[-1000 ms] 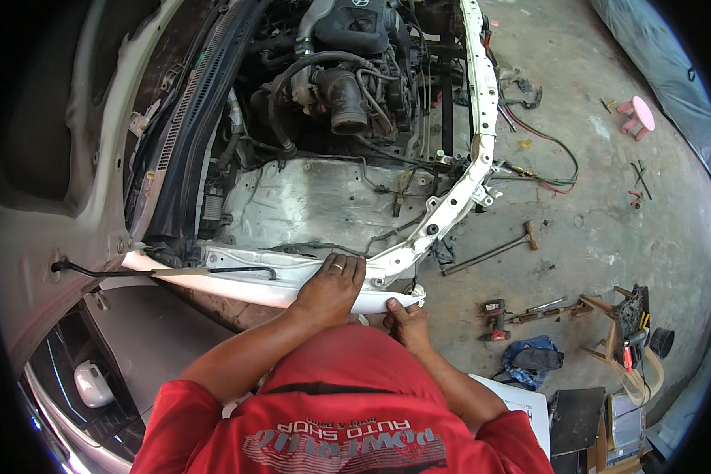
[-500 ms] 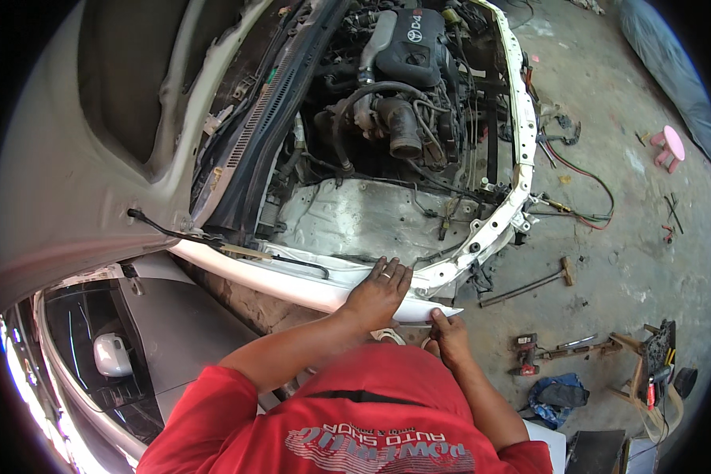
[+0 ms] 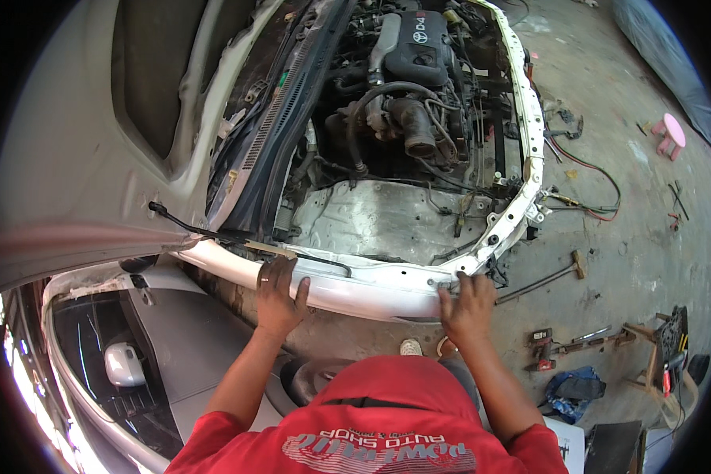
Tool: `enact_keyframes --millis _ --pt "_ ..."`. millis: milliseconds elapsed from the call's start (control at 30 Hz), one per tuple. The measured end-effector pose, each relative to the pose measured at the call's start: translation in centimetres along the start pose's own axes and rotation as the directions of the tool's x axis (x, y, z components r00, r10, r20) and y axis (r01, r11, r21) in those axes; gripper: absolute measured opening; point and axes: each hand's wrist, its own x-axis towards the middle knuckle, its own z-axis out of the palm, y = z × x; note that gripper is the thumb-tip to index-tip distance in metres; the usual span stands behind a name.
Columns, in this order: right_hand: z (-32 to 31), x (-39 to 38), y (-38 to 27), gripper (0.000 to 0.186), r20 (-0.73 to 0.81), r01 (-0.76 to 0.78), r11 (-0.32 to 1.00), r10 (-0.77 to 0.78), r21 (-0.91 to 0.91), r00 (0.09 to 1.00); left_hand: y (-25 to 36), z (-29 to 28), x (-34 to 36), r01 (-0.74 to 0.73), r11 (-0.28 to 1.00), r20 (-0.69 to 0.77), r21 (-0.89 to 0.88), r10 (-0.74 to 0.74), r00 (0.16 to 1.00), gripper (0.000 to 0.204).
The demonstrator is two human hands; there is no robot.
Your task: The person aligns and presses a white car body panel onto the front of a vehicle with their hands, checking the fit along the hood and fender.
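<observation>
A long white car fender (image 3: 363, 299) runs along the near side of the open engine bay. My left hand (image 3: 280, 299) lies on its outer face and upper edge, fingers stretched forward and thumb spread to the side. At the fender's front end, my right hand (image 3: 469, 306) grips it, with fingers over the top near the white front frame (image 3: 534, 162) and thumb on the fender side. The fender's pointed tip is hidden under that hand. Near the fender's rear stands a black hood prop rod (image 3: 170, 221), beside a thin tan strip (image 3: 270, 248).
The raised hood (image 3: 63, 158) fills the left. Behind the fender sit a bare inner panel (image 3: 371, 217) and the engine (image 3: 415, 55). A grey car (image 3: 189, 324) stands close at left. On the right floor lie a cordless drill (image 3: 542, 349), a T-handled tool (image 3: 578, 265), hoses and a pink stool (image 3: 669, 130).
My left hand has moved left along the fender, from near its front end to its rear half. My right hand has shifted forward from pinching the tip to reaching over the front corner.
</observation>
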Motion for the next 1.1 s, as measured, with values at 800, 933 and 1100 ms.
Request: enact_keyframes --millis 800,933,1100 --pt "5.4 5.2 -10.5 0.057 0.276 0.079 0.988 -0.039 -0.136 0.960 -3.2 3.9 4.7 -0.075 0.997 0.178 -0.033 0.080 0.981 0.031" --pt "5.4 5.5 -10.5 0.055 0.300 0.087 0.988 -0.044 -0.131 0.953 -3.6 4.0 4.6 -0.055 0.998 0.194 -0.028 0.060 0.979 0.032" --pt "6.0 5.4 -9.7 0.048 0.270 0.127 0.987 -0.096 -0.102 0.958 -3.3 4.2 4.8 -0.011 1.000 0.218 -0.013 0.014 0.976 0.033"
